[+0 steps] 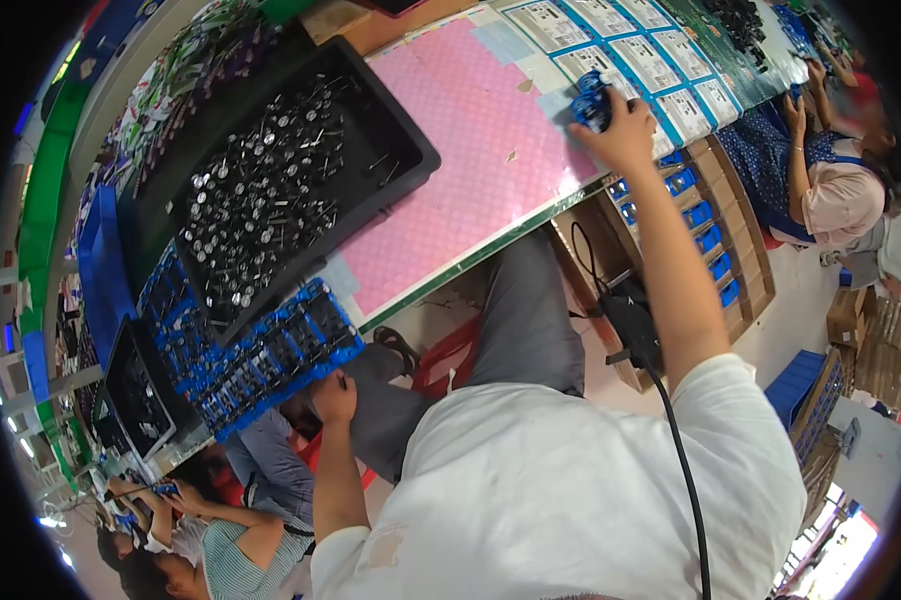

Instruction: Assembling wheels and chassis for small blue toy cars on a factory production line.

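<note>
My right hand reaches out over the far right of the pink work mat. Its fingers are closed round a blue plastic part with dark patches, next to the printed sheets. Lower left, my left hand is by the table edge, beside packed rows of blue-and-black parts. The left fingers are mostly hidden, so their grip is unclear. Between mat and rows stands a black tray heaped with small shiny round-headed metal pieces on stems.
White-and-blue printed sheets lie beyond the mat. Below the table edge on the right, a cardboard box holds blue parts in rows. A black cable hangs by my right arm. Other people work at both sides. A smaller black tray stands far left.
</note>
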Demonstrator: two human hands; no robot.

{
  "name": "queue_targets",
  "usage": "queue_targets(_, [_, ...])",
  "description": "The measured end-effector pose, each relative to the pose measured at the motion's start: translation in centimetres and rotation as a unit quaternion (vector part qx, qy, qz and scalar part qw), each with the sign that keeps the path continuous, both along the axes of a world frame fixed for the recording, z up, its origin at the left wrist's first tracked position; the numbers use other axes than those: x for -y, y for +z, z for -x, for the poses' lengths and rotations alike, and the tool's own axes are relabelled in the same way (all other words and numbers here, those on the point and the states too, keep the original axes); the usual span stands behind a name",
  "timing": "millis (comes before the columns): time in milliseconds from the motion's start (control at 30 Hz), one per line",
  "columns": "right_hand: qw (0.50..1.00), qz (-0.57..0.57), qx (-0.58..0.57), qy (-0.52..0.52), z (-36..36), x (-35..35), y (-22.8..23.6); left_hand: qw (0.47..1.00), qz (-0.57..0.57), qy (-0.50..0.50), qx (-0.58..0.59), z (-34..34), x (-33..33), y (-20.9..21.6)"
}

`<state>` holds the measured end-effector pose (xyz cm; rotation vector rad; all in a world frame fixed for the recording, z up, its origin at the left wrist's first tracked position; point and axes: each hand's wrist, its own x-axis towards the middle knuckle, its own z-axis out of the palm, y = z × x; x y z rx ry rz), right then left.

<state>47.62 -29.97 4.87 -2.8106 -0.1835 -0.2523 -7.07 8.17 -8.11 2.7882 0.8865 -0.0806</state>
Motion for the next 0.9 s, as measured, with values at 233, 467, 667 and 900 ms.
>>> queue_targets(233, [0.997,-0.059,0.003,0.057,13.0,-9.5,1.1,0.999,-0.013,0.002,0.042,0.8,0.2,0.2])
queue_targets(467, [0.985,-0.054,0.014,0.162,16.4,-11.1,1.2,0.996,-0.005,0.040,0.079,2.7,0.7,0.8])
queue_targets(667, [0.983,-0.091,0.047,0.151,20.2,-7.9,0.3,0.983,0.053,0.104,0.142,4.6,2.1,0.9])
queue_targets(900, [0.977,-0.161,-0.017,0.138,21.8,-8.0,1.5,0.849,0.374,0.153,0.342,-0.2,6.8,1.3])
